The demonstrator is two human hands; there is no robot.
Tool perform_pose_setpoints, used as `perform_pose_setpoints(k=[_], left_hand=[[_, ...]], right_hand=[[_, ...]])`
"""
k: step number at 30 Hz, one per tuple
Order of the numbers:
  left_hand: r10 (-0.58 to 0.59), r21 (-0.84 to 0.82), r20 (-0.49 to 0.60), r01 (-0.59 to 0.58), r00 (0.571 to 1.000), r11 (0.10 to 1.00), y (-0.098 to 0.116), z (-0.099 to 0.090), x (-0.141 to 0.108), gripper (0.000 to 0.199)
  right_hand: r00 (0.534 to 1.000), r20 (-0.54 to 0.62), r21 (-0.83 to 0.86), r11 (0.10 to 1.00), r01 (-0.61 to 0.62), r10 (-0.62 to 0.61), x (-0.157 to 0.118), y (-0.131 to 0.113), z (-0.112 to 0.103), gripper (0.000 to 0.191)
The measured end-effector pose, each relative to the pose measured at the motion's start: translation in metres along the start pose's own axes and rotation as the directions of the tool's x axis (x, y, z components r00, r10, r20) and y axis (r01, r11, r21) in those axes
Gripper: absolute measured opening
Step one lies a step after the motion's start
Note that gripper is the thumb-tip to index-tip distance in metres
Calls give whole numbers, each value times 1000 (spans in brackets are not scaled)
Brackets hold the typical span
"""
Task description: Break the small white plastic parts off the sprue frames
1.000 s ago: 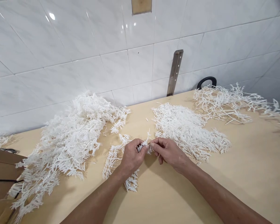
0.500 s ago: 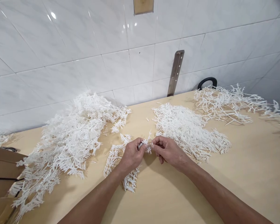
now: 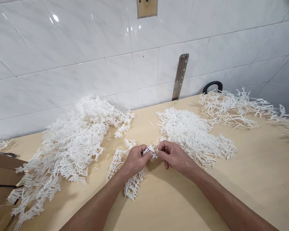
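Over the table [image 3: 183, 205], the left hand [image 3: 137, 158] pinches a white sprig [image 3: 150, 149], tips pointing toward the pressed-together right hand [image 3: 174, 157].

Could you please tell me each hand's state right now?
Left hand: closed, holding a white sprig.
Right hand: pinched closed by the sprig; any hold is unclear.

It looks like a small hand-work space, perhaps a workshop: the plain pale desk [image 3: 260, 160] carries loose heaps of white branching pieces [image 3: 183, 128], with a brown box [image 3: 4, 178] at its left end. Behind the desk stands a glossy tiled wall [image 3: 86, 41] (rather kitchen-like), with a tan plate [image 3: 147, 9] above.
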State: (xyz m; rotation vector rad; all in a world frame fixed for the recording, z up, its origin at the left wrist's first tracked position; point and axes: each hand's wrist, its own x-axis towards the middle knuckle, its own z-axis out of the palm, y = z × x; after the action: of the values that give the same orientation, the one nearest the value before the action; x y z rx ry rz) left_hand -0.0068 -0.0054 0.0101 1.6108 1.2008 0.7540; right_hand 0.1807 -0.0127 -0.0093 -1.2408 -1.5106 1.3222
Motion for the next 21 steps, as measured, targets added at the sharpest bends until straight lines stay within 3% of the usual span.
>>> perform_pose_setpoints(k=[4,10,15,21], left_hand=[[3,25,-29,-3,1000,1000,0,1,0,23],[22,7,-37,-22,999,1000,1,3,-2,18],[-29,-109,-65,21,997,994,0,4,-1,20],[-19,-112,-130,4,991,994,-4,4,1,27]], right_hand=[[999,39,43,999,-13,11,1,3,-1,18],[998,-56,-8,999,-33,32,3,4,5,9],[997,-62,-12,999,-46,45,4,4,8,14],[995,-90,-19,999,-34,32,6,7,6,21]])
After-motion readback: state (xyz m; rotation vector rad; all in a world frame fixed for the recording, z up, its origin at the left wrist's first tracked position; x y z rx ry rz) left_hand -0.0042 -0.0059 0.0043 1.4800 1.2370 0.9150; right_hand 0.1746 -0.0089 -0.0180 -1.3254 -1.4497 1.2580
